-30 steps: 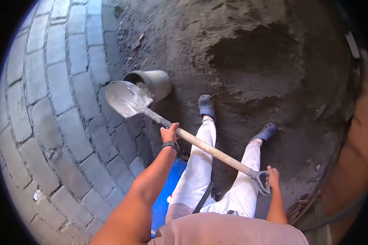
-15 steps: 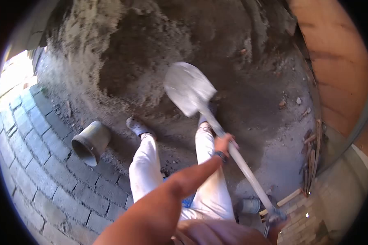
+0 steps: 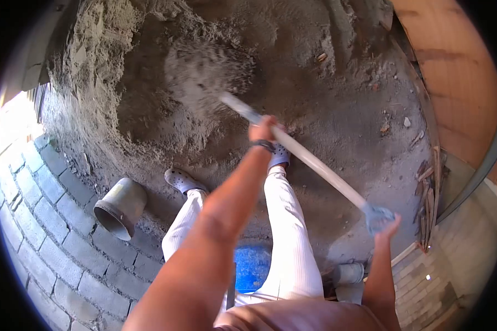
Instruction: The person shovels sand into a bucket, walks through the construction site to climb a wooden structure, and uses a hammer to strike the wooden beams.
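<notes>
A long wooden shovel handle (image 3: 320,168) runs diagonally from the material pile down to the right. My left hand (image 3: 264,129), with a dark band at its wrist, is wrapped round the lower part of the shaft. At the top end, my right hand (image 3: 389,225) grips the grey-blue handle grip (image 3: 378,216). The blade is blurred and seems covered by loose grey material (image 3: 210,71) at the pile, so its outline cannot be made out. My feet, in light clogs (image 3: 183,180), stand at the pile's near edge.
A bucket (image 3: 121,207) lies tipped on the grey paving (image 3: 66,243) at left. A blue container (image 3: 252,267) is between my legs. Another bucket (image 3: 348,273) lies at lower right, near wood scraps (image 3: 425,204). An orange-brown panel (image 3: 453,83) borders the right side.
The shovel has moved forward and left, its blade now at the pile amid loose material. Both hands have moved forward with it, and my right forearm has come into view.
</notes>
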Demonstrator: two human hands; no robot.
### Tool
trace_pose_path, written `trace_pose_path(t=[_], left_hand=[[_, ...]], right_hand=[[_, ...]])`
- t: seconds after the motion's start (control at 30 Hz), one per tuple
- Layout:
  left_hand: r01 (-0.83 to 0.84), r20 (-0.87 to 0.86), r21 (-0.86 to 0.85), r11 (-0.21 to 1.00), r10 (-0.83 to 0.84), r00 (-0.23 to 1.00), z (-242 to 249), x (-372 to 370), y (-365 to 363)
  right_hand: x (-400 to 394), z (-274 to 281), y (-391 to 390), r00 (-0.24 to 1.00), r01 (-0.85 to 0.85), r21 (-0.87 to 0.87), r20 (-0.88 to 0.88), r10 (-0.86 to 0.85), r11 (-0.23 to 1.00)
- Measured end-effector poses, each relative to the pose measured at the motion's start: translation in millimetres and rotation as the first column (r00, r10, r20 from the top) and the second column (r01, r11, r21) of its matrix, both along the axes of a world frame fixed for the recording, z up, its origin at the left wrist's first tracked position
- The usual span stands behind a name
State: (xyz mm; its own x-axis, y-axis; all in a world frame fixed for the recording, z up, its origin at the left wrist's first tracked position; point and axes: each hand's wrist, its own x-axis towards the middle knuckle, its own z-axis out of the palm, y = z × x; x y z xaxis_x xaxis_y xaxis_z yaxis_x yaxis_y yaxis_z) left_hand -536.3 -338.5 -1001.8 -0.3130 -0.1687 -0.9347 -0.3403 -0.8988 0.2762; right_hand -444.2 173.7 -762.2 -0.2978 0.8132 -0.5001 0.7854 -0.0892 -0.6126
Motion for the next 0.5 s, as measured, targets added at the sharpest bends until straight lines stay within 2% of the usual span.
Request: trace_pose_path(t=[0.07, 0.1, 0.17, 0.23, 0.3, 0.37, 0.5], left_hand=[[-0.119, -0.03, 0.185, 0.976, 0.126, 0.992, -38, 16, -76], [-0.13, -0.044, 0.163, 0.978, 0.139, 0.989, -25, 22, -93], [-0.175, 0.034, -0.034, 0.984, 0.176, 0.984, 8, 48, -130], [-0.158, 0.017, -0.055, 0.986, 0.159, 0.987, 44, 81, -149], [-0.183, 0.002, -0.053, 0.982, 0.184, 0.983, 96, 119, -166], [-0.26, -0.014, -0.035, 0.965, 0.26, 0.966, 133, 163, -187], [-0.373, 0.018, -0.056, 0.926, 0.374, 0.927, 192, 262, -229]], right_hand=[[-7, -18, -45, 1.0, 0.001, -0.031, -0.014, -0.001, 1.0], [-10, -22, -70, 1.0, -0.011, -0.097, -0.01, 0.01, 0.995], [-11, -22, -118, 0.999, -0.05, -0.186, -0.017, 0.047, 0.981], [15, 3, -147, 0.999, -0.036, -0.101, 0.015, 0.038, 0.994], [37, 32, -166, 0.999, -0.032, -0.092, 0.035, 0.036, 0.995], [61, 51, -171, 0.995, -0.103, -0.109, -0.004, 0.103, 0.989], [88, 102, -218, 0.974, -0.215, -0.15, 0.035, 0.222, 0.965]])
